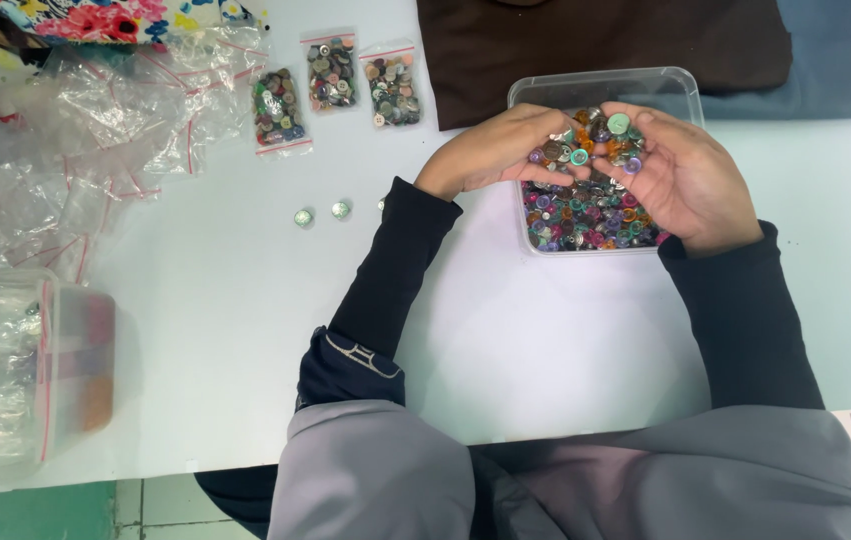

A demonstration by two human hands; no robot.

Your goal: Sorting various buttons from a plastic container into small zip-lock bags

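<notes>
Both hands are over the tub (680, 85), cupped together with a heap of mixed buttons (590, 145) between them. The left hand (490, 150) curls in from the left, fingers bent and pressed around the pile. The right hand (680, 175) lies palm up, fingers curled, buttons resting on them, a pale green one on top. Fingertips of the two hands touch over the heap. Below them the clear tub is full of more buttons, sitting on the white table (505, 340), its far edge just beside a brown cloth (595, 40). Left of the hands, two loose green buttons (322, 213) lie on the table. Farther left and far, three small filled bags (335, 85) lie in a row. Empty clear bags (95, 140) are piled at the far left, and a lidded box (30, 370) of bags sits near left.
</notes>
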